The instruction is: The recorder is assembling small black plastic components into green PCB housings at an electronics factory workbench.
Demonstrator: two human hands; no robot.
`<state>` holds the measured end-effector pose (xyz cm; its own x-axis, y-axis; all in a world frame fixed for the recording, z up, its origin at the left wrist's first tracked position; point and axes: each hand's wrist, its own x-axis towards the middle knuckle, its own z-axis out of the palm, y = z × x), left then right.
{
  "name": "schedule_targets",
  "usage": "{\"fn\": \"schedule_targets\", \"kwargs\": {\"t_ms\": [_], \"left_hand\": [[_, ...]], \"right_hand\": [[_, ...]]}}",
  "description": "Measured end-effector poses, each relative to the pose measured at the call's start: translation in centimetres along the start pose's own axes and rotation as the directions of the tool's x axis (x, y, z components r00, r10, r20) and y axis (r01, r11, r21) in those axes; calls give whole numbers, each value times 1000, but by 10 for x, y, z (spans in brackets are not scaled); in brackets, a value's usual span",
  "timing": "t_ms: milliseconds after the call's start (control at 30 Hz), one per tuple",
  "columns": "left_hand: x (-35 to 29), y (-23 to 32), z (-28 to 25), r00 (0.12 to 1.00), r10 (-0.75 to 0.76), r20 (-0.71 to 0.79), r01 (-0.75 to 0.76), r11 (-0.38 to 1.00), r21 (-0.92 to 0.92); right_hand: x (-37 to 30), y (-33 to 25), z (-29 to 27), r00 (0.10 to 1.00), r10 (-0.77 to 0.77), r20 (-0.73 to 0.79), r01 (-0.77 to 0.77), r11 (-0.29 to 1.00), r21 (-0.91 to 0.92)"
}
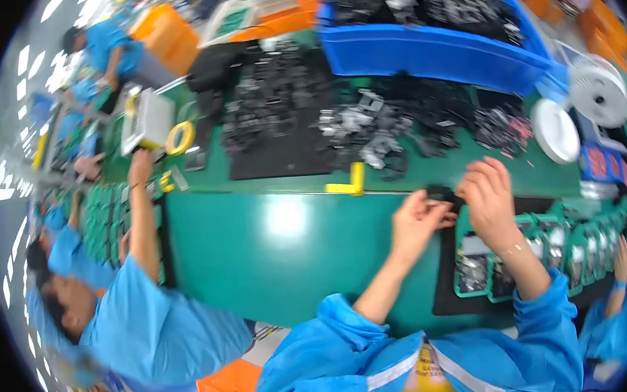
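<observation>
Both hands meet over a small black part (pixel 442 193) above the green tray (pixel 473 257) near the surface's (pixel 281 250) right edge. Left hand (pixel 417 221) pinches the part, fingers curled. Right hand (pixel 486 193) grips its other end. Yellow bracket (pixel 349 184) lies near, toward the far edge.

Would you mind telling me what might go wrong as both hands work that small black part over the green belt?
1. The small black part is pinched only at the fingertips of the left hand and right hand; it could slip onto the green belt.
2. The right forearm lies over the green trays and might nudge their contents.
3. The picture is blurred, so how firm the grip is cannot be told.
</observation>
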<state>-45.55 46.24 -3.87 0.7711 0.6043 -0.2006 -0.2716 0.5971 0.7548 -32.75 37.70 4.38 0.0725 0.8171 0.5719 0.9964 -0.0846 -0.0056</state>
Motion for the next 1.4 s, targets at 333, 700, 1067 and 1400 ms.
{"fn": "schedule_targets", "kwargs": {"t_ms": [333,700,1067,1400], "left_hand": [[2,5,6,998,44,46,-48,994,102],[1,-3,18,994,84,69,-94,983,155],[1,-14,2,993,14,116,-32,988,154],[6,-14,-8,989,96,116,-97,995,1]], "right_hand": [[-12,3,9,999,45,-3,-45,999,-15],[-9,-2,6,997,18,78,-4,984,-176],[-4,-11,8,997,74,0,-73,994,79],[5,8,19,802,381,460,-595,438,674]]}}
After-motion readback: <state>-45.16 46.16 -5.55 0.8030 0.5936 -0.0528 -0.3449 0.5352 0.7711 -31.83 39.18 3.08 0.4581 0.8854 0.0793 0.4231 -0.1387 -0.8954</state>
